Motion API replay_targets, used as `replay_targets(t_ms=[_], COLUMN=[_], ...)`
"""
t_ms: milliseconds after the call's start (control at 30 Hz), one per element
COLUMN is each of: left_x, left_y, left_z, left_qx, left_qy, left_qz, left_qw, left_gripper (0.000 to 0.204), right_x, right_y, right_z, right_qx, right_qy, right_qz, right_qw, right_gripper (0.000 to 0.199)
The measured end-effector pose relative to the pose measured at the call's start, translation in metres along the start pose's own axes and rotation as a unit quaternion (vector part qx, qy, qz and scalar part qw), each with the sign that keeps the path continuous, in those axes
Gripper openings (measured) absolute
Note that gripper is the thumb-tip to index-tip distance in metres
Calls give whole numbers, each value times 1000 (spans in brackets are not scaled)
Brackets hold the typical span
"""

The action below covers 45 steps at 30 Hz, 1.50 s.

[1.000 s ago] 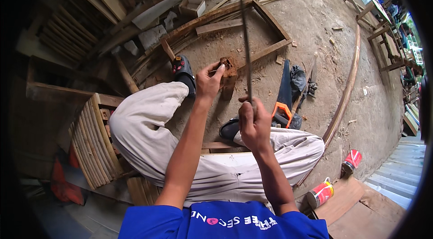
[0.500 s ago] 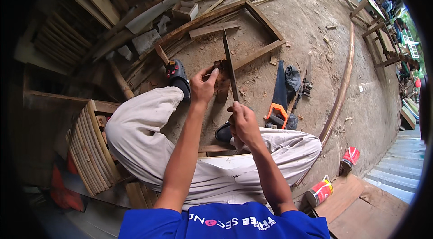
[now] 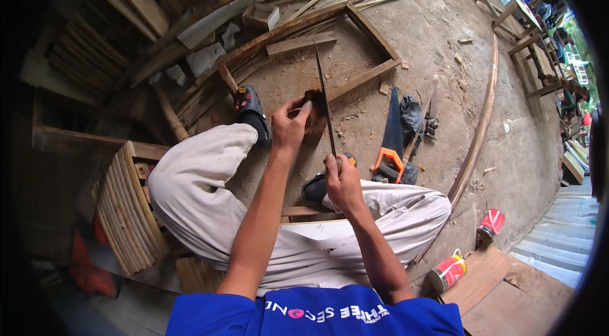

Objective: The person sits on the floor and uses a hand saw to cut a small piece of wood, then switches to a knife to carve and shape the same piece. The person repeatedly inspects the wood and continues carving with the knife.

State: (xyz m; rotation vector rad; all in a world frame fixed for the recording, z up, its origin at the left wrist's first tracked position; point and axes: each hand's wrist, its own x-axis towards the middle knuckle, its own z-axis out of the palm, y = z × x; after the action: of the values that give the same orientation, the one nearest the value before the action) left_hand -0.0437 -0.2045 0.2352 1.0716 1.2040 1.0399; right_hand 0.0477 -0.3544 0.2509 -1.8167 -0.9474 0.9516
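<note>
My right hand (image 3: pixel 343 182) is closed round the near end of a long, narrow dark blade (image 3: pixel 325 96), which points away from me. Its grip is hidden by my fingers, and I cannot make out the exact kind of tool. Beside the blade, on its left, a dark brown piece of wood (image 3: pixel 314 122) stands over the dirt floor. My left hand (image 3: pixel 290 123) pinches its upper left side between thumb and fingers. Blade and wood overlap in the view; whether they touch I cannot tell.
A rectangular wooden frame (image 3: pixel 366 78) lies ahead. To the right rest a handsaw with an orange handle (image 3: pixel 389 157), a black plastic bag (image 3: pixel 411 115) and a long wooden pole (image 3: pixel 483 117). Two red cans (image 3: pixel 449 271) stand near boards; a slatted wooden piece (image 3: pixel 129 209) is at left.
My right hand has drawn slightly back toward me with the blade. My left hand has shifted a little to the right and nearer, still at the wood.
</note>
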Motion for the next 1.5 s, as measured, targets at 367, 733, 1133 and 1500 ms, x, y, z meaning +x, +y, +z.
replay_targets(t_ms=[367, 733, 1133, 1500], left_x=[10, 7, 9, 10], left_y=[-8, -7, -8, -19], left_z=[-4, -1, -3, -1], left_qx=[2, -5, 11, 18], left_qy=[-27, -38, -30, -42], left_qz=[12, -33, 0, 10], left_qw=[1000, 999, 999, 999], left_gripper=[33, 33, 33, 30], right_x=[-27, 15, -24, 15], right_y=[-91, 0, -117, 14], right_z=[-50, 3, -61, 13], right_qx=[193, -16, 237, 65], right_qy=[-54, -9, -52, -7], right_qz=[-150, -64, -216, -4], right_qw=[968, 998, 946, 998], right_gripper=[38, 41, 47, 47])
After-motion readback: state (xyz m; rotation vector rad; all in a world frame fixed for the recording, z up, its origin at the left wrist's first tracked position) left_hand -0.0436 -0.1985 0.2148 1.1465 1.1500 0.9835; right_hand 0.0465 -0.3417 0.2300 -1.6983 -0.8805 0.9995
